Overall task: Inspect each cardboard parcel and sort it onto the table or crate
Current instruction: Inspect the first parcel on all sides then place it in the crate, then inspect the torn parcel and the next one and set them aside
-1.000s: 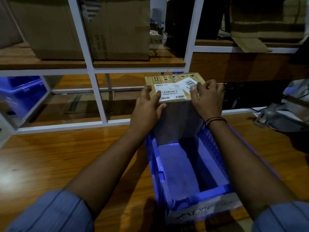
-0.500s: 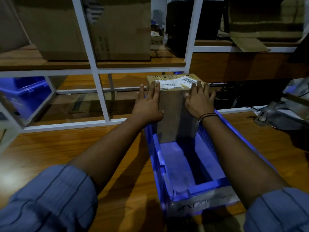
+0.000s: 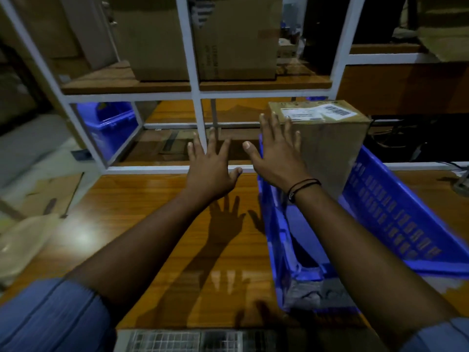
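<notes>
A tall cardboard parcel [image 3: 330, 153] stands upright at the far end of a blue crate [image 3: 396, 219] on a wooden table [image 3: 152, 224]. Its long axis is vertical and its labelled top faces up. Both hands hold nothing, fingers spread: the left hand [image 3: 210, 168] hovers over the table, the right hand [image 3: 276, 158] by the parcel's left face, contact unclear. The box looks stiff, dry and probably light; palms on opposite side faces would likely grip best.

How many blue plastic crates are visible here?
2: one blue plastic crate on the wooden table, holding the cardboard parcel; a second crate behind the white frame, left. Others may be hidden.
</notes>
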The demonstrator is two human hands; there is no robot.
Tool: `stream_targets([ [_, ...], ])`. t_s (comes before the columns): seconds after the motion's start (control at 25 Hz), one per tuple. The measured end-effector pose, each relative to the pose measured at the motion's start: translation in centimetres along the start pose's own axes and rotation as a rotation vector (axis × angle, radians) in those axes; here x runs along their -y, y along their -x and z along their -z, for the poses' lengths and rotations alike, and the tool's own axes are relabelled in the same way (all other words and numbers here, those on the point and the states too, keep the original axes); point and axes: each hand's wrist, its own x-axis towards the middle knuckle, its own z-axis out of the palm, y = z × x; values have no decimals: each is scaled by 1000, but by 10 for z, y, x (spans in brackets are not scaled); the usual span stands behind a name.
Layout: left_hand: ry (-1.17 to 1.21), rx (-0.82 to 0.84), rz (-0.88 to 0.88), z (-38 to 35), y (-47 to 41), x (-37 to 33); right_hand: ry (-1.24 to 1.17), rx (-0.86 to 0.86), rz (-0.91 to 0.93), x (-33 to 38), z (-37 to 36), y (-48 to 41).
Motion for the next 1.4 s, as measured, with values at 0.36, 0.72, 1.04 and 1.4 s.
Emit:
stream_targets([
  [0.36, -85, -4, 221, 41, 119, 125, -5, 148, 318, 153, -39, 33],
  [0.72, -65, 53, 436, 67, 285, 230, -87, 246, 410, 303, -88, 138],
  [1.04, 2, 89, 727, 86, 459, 313, -187, 360, 595, 434, -146, 249],
  [1.4, 81, 78, 1055, 90, 622, 354, -247, 490, 862, 536, -191, 361],
])
